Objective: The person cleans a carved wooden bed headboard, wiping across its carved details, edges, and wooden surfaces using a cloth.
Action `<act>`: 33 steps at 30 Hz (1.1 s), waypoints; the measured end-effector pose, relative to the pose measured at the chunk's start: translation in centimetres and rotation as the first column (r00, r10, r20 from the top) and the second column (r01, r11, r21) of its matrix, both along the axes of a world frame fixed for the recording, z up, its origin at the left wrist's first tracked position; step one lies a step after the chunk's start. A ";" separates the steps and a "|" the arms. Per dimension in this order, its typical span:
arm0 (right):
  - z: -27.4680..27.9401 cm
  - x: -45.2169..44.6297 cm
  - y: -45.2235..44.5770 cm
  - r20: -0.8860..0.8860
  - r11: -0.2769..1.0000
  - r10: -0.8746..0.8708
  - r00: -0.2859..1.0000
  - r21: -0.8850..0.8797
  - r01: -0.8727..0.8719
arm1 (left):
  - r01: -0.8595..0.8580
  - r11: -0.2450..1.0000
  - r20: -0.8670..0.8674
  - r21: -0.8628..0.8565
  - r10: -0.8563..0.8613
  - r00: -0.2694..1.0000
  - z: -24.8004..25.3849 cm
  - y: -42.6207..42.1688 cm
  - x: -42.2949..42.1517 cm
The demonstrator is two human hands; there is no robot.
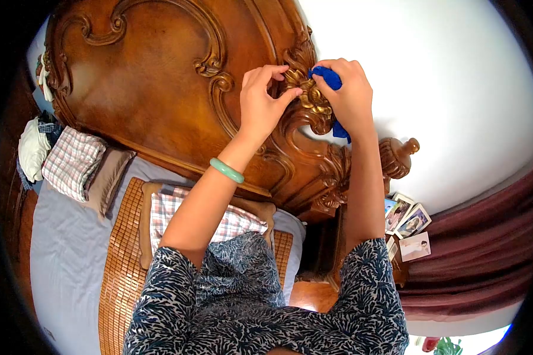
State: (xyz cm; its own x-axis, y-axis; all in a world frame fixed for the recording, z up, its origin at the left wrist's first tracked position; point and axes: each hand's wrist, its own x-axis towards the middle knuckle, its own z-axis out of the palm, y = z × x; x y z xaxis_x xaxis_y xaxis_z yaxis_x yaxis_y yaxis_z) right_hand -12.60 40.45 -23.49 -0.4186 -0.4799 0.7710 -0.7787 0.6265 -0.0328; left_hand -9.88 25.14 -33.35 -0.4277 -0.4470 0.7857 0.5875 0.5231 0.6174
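A carved wooden headboard (160,71) with a gilded flower-like ornament (314,100) rises in front of me. My left hand (262,102), with a pale green bangle (227,170) on its forearm, is at the ornament's left side. Its thumb and fingers are apart, with the tips at or touching the carving. On the other side, my right hand (352,94) is closed on a blue cloth (327,77), bunched between thumb and fingers against the ornament's right edge. More blue cloth hangs below that hand, partly hidden by the wrist.
Below the headboard is a bed with a grey-blue sheet (65,236), a bamboo mat (121,272) and plaid pillows (74,160). A turned wooden finial (397,157) juts out at right. Framed photos (411,219) stand near a dark red curtain (479,248).
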 end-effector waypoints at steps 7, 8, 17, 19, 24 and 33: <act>0.7 -1.0 -0.2 -0.137 0.983 0.081 0.987 0.177 -0.056 | -0.020 0.999 -0.007 -0.037 0.020 1.000 -0.1 0.1 0.0; 1.2 -1.3 -0.3 -0.162 0.972 0.125 0.979 0.216 -0.089 | -0.019 0.999 -0.007 -0.036 0.019 1.000 -0.1 0.1 -0.1; 1.7 -1.4 0.2 -0.153 0.948 0.089 0.984 0.316 -0.036 | 0.037 0.992 -0.024 -0.119 -0.040 0.999 -0.1 -1.0 0.2; 1.6 -1.5 0.1 -0.178 0.952 0.123 0.976 0.298 -0.066 | 0.029 0.994 -0.036 -0.108 -0.033 0.999 -0.3 -0.7 0.0; 1.9 -2.0 -1.6 -0.245 0.955 0.220 0.944 0.249 -0.158 | 0.019 0.996 -0.013 -0.088 -0.021 1.000 -0.4 -0.1 0.1; 1.6 -1.2 0.5 -0.184 0.954 0.084 0.979 0.298 -0.026 | 0.068 0.994 0.038 -0.080 -0.065 0.997 -0.3 -0.6 0.3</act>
State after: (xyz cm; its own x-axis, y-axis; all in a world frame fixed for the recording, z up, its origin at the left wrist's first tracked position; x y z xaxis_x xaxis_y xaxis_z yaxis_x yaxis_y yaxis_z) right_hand -13.75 40.96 -21.92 -0.2424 -0.7147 0.6561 -0.7855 0.5415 0.2996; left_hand -9.54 24.50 -33.63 -0.4823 -0.3518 0.8023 0.6012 0.5332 0.5952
